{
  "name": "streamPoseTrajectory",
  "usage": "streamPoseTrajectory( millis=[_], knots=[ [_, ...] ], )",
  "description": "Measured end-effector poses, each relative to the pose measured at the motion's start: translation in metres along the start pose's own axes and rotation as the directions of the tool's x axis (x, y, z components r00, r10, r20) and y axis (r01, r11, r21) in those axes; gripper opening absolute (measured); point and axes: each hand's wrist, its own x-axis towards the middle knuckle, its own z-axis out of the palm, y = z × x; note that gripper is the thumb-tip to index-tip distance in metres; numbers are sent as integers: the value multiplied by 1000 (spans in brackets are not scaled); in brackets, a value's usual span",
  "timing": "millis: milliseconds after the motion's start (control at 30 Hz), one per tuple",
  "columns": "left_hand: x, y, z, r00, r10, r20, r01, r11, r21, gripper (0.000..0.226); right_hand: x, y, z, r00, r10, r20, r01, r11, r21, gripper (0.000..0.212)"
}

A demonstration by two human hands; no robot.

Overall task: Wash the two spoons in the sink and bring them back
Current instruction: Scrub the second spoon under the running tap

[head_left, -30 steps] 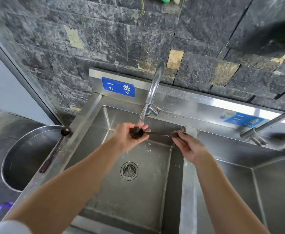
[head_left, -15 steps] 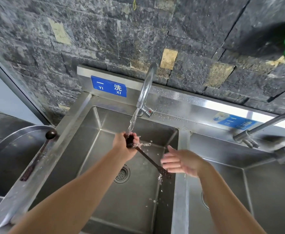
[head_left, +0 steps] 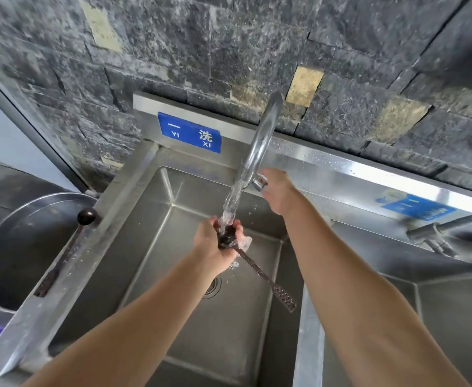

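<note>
Reaching up from the sink, the right hand now closes on the curved steel faucet's valve as the left hand grips one dark long-handled spoon beneath its stream, the second dark spoon lying apparently unwashed on the stainless sink's left rim.

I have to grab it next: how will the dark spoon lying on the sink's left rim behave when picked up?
The spoon on the rim looks long, thin and rigid, so probably light and stiff. The rim is narrow and splashed, so it may be slippery. Its round bowl could let it roll off if nudged.
</note>
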Motion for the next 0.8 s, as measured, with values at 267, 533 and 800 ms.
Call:
streamPoseTrajectory(
  millis=[267, 533, 800],
  knots=[
    [-19, 8, 5, 993, 29, 112, -51, 980, 194, 32, -32, 16, 18, 998, -42, -45, 44, 998, 44, 70],
    [-43, 15, 7, 775, 56, 629, -550, 549, 629, 40, -120, 94, 25, 970, -91, 224, 15, 947, 322, 76],
    [-69, 9, 3, 420, 110, 901, -566, -744, 355, 16, -142, 107, 36, 915, -314, -254, 349, 931, 108, 44]
  ],
)
